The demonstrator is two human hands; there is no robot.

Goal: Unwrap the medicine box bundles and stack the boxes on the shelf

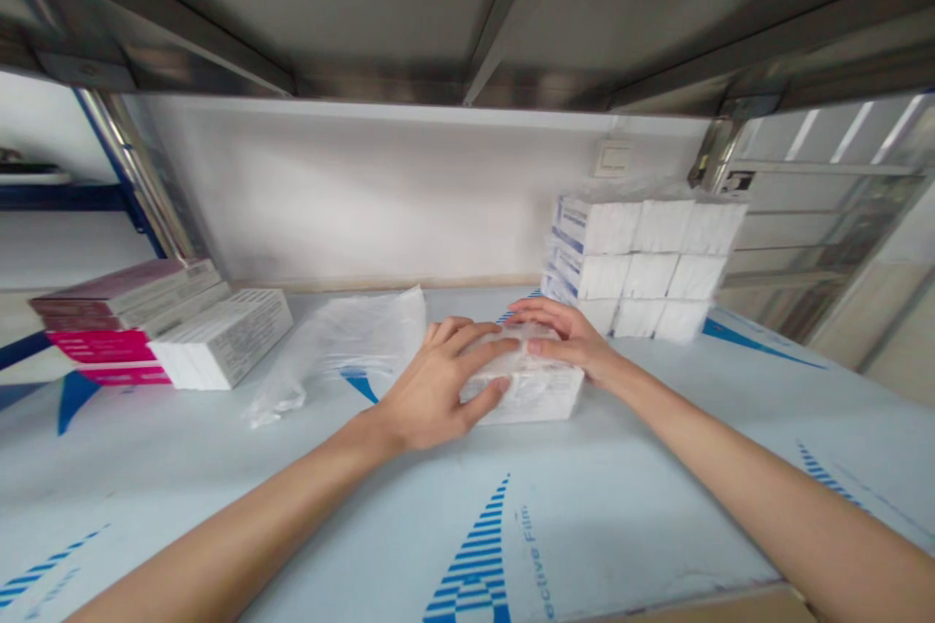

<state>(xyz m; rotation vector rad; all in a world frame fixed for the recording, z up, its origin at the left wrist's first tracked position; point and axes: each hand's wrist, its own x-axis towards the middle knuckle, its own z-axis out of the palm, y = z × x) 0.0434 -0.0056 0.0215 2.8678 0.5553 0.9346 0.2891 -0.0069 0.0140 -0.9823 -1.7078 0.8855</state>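
A white pack of small boxes (537,397), wrapped in clear plastic film, lies on the film-covered tabletop in front of me. My left hand (445,384) grips its left side, the thumb at the front and the fingers curled over the top. Across the top and far right corner, my right hand (562,336) holds the same pack, with its thumb on the upper face. Both hands touch the plastic. Part of the pack's top and left end is hidden under my fingers.
A film-wrapped stack of white boxes (632,253) stands behind on the right. An empty-looking clear plastic bag (365,331) lies to the left, beside white boxes (234,336) and pink-and-maroon boxes (109,336). A metal shelf (380,10) hangs low overhead. Cardboard (723,608) shows at the near edge.
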